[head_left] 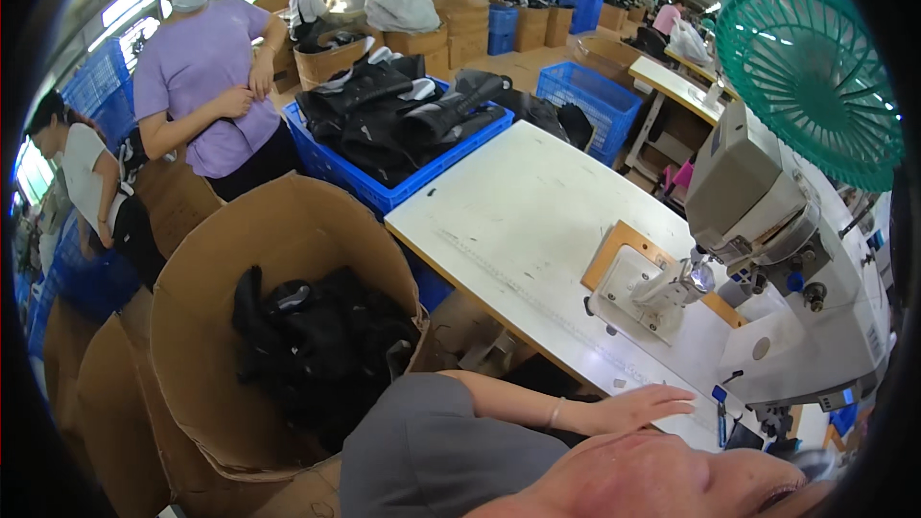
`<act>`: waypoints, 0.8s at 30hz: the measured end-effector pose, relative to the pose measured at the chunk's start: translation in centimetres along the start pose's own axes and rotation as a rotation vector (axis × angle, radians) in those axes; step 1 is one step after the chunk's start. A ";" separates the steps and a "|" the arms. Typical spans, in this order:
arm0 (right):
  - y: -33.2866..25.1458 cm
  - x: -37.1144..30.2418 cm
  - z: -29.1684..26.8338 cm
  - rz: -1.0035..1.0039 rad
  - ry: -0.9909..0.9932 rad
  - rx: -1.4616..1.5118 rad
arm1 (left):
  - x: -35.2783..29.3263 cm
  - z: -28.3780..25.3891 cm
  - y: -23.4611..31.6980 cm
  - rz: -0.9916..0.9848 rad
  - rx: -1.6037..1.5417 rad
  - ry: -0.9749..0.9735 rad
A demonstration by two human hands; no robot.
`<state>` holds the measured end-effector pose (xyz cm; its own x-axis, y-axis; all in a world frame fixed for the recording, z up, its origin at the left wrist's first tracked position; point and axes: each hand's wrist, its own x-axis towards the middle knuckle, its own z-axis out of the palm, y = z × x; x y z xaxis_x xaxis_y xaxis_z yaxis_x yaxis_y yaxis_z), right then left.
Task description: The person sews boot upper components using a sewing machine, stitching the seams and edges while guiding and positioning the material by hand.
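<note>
Black boots (369, 115) lie piled in the blue crate (462, 155), well apart from the sewing machine (743, 201), finished or unfinished unclear, while the left hand (633, 409), fingers extended, grips nothing visible near the tabletop (537, 201).

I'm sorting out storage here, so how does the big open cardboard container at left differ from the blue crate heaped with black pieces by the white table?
The cardboard container is brown; the blue crate looks like plastic. The container's rim is rounded, while the crate's is straight-sided. The container's black pile lies below its rim; the crate's black heap rises above its own. Both are open-topped.
</note>
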<state>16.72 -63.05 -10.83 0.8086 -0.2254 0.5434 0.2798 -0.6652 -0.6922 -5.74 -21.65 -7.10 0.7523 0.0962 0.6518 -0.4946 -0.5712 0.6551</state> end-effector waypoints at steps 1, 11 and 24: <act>-0.4 -0.7 -0.2 -0.003 -0.015 0.036 | 0.5 0.1 0.6 -0.016 0.017 -0.026; -10.1 -3.0 8.1 -0.187 -0.256 0.406 | -2.4 -5.1 1.0 -0.311 0.265 0.488; -18.9 -4.9 10.0 -0.310 -0.506 0.679 | -0.6 -10.7 0.3 0.021 0.762 0.345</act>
<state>12.63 -42.25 -5.19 0.7322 0.3411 0.5895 0.6391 -0.0446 -0.7678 -11.02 -13.21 -3.21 0.5099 0.2528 0.8223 0.0157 -0.9584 0.2848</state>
